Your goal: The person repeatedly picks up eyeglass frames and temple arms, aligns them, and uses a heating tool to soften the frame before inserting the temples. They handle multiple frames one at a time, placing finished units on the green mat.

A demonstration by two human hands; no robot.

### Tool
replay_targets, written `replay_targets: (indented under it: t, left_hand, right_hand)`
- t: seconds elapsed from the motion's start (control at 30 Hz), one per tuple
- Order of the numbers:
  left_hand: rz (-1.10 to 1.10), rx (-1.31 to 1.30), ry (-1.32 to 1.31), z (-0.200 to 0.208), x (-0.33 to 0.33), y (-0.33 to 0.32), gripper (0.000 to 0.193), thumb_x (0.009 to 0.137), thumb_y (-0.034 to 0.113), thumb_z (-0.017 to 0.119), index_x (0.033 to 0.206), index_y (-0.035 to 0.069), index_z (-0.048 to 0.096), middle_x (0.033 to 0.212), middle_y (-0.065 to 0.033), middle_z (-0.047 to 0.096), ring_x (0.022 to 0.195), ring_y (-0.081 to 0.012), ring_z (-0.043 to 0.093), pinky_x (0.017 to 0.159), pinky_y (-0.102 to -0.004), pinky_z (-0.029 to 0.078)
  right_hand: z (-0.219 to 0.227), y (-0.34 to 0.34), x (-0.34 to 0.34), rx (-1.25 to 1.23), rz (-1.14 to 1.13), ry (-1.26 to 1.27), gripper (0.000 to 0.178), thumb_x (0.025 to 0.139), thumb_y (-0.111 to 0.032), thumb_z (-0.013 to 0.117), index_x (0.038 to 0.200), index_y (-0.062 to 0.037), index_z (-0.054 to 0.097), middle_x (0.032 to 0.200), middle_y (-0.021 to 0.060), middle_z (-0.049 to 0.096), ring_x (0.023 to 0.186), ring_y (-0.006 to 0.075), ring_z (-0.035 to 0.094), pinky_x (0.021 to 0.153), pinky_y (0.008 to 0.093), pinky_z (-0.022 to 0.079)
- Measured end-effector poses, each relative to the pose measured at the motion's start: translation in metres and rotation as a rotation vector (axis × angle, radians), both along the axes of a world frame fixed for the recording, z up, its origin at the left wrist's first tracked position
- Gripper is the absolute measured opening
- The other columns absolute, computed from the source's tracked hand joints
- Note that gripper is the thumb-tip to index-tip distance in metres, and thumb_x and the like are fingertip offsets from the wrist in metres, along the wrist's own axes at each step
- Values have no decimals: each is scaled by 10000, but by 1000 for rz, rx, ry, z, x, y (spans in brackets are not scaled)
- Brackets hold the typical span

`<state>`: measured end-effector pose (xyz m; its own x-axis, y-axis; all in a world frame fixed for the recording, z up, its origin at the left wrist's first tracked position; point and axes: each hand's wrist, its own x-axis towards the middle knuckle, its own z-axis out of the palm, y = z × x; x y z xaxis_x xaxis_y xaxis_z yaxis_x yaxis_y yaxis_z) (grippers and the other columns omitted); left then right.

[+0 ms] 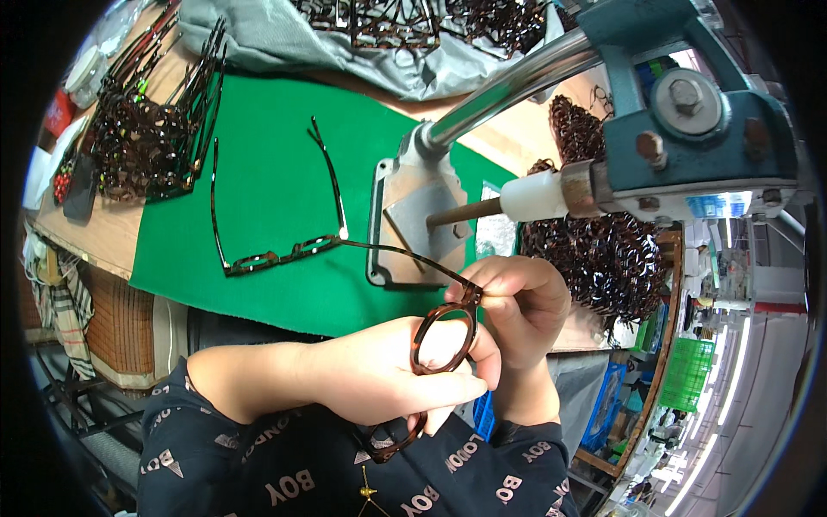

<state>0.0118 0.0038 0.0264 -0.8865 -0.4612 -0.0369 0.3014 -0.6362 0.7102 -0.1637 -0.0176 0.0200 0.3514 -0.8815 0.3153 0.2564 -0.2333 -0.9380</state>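
Note:
A tortoiseshell eyeglass frame (416,346) with round rims is held between my two hands, turned on its side above my lap. My left hand (370,366) wraps round its front near the bridge, hiding part of it. At the upper hinge, my right hand (527,302) pinches the corner with thumb and fingers. From there one temple reaches left over the base of a bench press (422,194). Another dark eyeglass frame (282,257) lies on the green mat (276,164) with both temples spread.
The press's teal head (689,146) and slanted steel column (517,82) rise at the right, with a white-collared rod (534,196) over its base. Heaped eyeglass frames (142,142) lie at far left; more dark heaped pieces (594,258) lie at right. Grey cloth (258,43) covers the back.

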Motion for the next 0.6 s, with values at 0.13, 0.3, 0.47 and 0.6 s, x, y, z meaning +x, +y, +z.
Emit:
replay_targets:
  t: [0.13, 0.3, 0.47, 0.6]
  left_hand:
    - [86, -132, -35, 13, -4, -19, 194, 922, 160, 485, 970, -25, 518, 588, -37, 579, 497, -76, 539, 464, -199, 412]
    - [222, -162, -109, 31, -15, -45, 272, 933, 223, 455, 857, -14, 563, 587, -44, 602, 417, -53, 458, 412, -191, 352]
    - [230, -147, -142, 36, -25, -58, 310, 935, 244, 450, 783, 10, 583, 588, -54, 609, 409, -54, 454, 404, -191, 351]
    - [243, -133, -128, 31, -34, -62, 332, 938, 275, 461, 769, 19, 588, 593, -63, 613, 448, -69, 526, 400, -190, 374]
  right_hand:
    - [14, -7, 1, -269, -179, 42, 86, 845, 21, 566, 916, 29, 517, 856, 177, 622, 807, 256, 620, 731, 356, 511]
    - [27, -7, -22, -367, -435, 74, 137, 856, -62, 577, 892, -3, 459, 778, 156, 589, 703, 228, 583, 667, 339, 504]
    - [34, -4, -39, -496, -536, 93, 187, 862, -124, 606, 867, -1, 465, 698, 120, 550, 614, 207, 536, 556, 303, 470]
    - [53, -6, -52, -649, -549, 130, 167, 871, -130, 597, 873, 3, 496, 715, 93, 558, 644, 202, 555, 568, 271, 473]
